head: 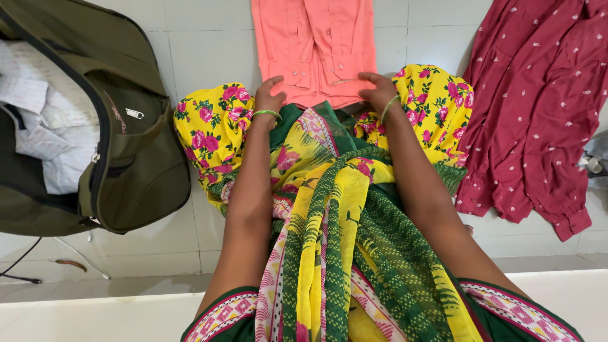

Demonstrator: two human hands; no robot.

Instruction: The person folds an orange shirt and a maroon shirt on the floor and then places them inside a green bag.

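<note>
I see an open green bag (136,171) on the left floor. My left hand (269,98) and right hand (378,90) pinch the coral shirt's (313,47) near hem; folding is under way, I judge. Next needs an even lift. A maroon garment (538,114) lies right.

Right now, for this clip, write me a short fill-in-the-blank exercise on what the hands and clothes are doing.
1. Both hands, the left hand and the right hand, rest on the lower edge of a ____ coloured shirt.
2. The open olive bag lies to the person's ____.
3. The dark red dotted garment is spread on the ____ floor.
4. Each wrist wears a thin ____ bangle.

Missing words: coral; left; tiled; green
</note>
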